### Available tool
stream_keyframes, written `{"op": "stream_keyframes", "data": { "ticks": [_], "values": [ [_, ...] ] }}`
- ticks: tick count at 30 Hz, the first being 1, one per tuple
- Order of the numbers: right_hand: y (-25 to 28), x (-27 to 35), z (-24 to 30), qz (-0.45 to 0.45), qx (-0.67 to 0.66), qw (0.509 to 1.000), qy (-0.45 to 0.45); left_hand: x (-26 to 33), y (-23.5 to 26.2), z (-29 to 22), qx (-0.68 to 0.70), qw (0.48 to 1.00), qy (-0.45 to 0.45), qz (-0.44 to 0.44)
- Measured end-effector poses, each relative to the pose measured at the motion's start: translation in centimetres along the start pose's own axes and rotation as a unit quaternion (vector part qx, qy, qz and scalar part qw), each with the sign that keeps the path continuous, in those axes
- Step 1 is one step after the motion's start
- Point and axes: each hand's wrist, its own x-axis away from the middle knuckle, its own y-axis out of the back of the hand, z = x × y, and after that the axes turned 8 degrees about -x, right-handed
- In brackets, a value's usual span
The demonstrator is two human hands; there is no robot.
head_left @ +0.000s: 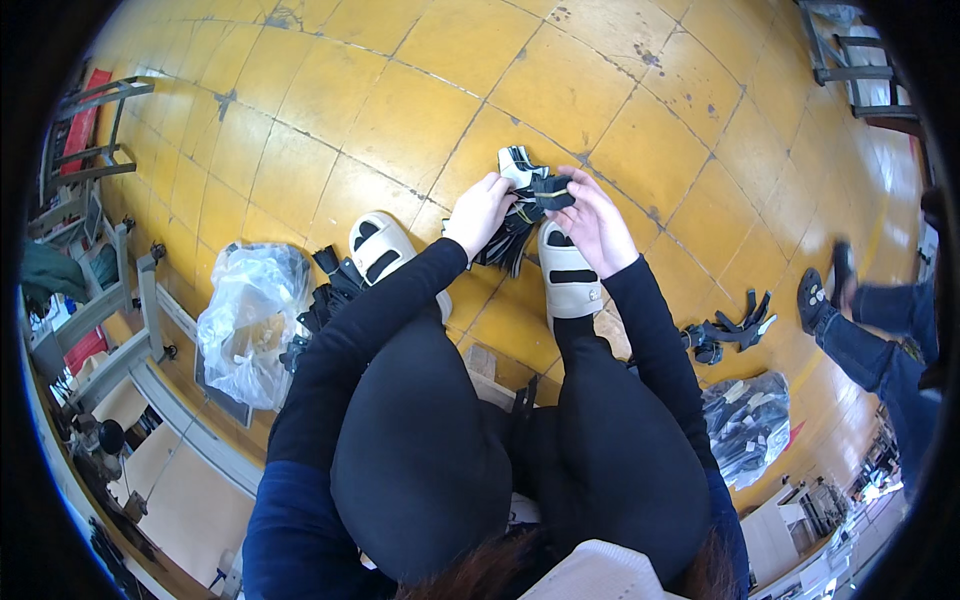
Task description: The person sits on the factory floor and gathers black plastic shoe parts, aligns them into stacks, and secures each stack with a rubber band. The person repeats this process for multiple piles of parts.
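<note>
Between my shoes, both hands meet over a bundle of black and white strips (520, 168). My left hand (480, 215) is closed on its near side, the fingers partly hidden by the strips. My right hand (600, 225) pinches a small dark folded bundle (553, 192) with a pale yellowish band around it. Directly below, more dark strips (508, 243) fan out toward the floor. What exactly the strips are is too small to make out.
A clear plastic bag (255, 325) and black strips (335, 290) lie to my left. On the right are loose black straps (735, 328) and a filled plastic bag (748, 425). Another person's legs (875, 345) stand at far right. A metal-framed table (190, 430) borders the left.
</note>
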Motion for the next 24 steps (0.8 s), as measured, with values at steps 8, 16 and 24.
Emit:
{"op": "stream_keyframes", "data": {
  "ticks": [8,16,24],
  "values": [
    [-0.6,-2.2,1.2,0.004,-0.007,1.0,0.005,-1.6,0.1,1.2,0.156,0.972,0.169,0.054],
    [-0.6,-2.5,1.9,-0.028,0.085,0.994,0.057,-2.3,-1.4,2.0,0.1,0.987,0.126,-0.003],
    [2.0,-0.8,1.1,-0.048,0.031,0.995,0.076,1.7,-0.1,-1.7,0.492,0.697,0.513,0.1]
  ]
}}
